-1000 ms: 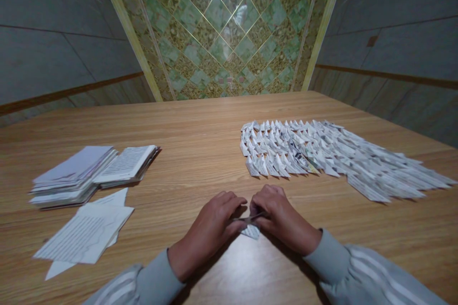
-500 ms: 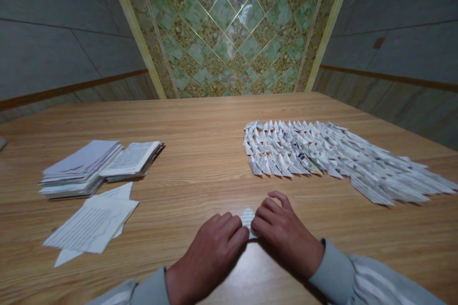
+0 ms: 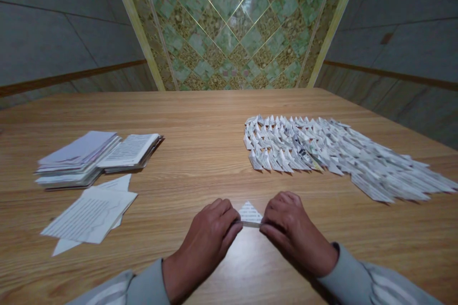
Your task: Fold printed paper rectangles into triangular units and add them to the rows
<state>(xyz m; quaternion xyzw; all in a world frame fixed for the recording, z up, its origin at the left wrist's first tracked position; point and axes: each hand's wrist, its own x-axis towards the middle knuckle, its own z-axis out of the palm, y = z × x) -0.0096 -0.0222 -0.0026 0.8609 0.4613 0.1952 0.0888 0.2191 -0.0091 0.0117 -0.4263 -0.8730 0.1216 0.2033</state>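
Note:
Between my hands is a small piece of printed paper [image 3: 249,212], folded to a triangle with its point away from me and a narrow folded strip along its near edge. My left hand [image 3: 214,231] is closed on its left corner, thumb at the near side. On the right corner, my right hand [image 3: 291,228] pinches the paper the same way. Fingertips of both hands are partly hidden behind the knuckles. Beyond my right hand lie many small folded paper pieces [image 3: 307,145], set in tight rows with their points up.
On the left of the wooden table [image 3: 200,152] stand a tall stack of paper sheets [image 3: 80,152] and a lower stack of printed pages [image 3: 130,150]. Nearer me lie loose printed sheets [image 3: 91,212], overlapping. A tiled wall [image 3: 232,33] rises behind the table.
My hands have moved apart to the paper's two corners, so more of the triangle shows. My right fingers, one raised before, have curled in. The view has tilted slightly down.

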